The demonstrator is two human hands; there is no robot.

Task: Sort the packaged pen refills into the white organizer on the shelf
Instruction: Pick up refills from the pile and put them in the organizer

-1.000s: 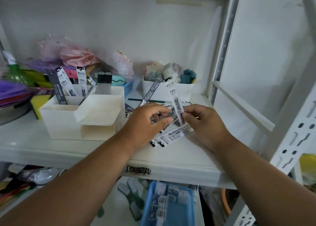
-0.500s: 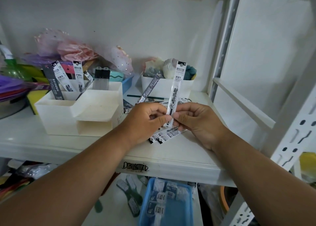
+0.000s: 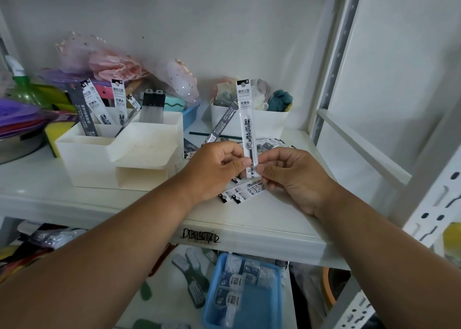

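Fingers of my left hand (image 3: 214, 169) and right hand (image 3: 294, 176) pinch the bottom edge of an upright clear-plastic refill packet (image 3: 247, 126), above glossy packets (image 3: 245, 191) strewn near the shelf (image 3: 249, 231) lip, beside the white organizer (image 3: 124, 154).

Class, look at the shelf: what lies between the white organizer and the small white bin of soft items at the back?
In the head view, between the white organizer and the white bin: a blue container's corner, a dark refill pack slanting up from the left hand, and loose packs.
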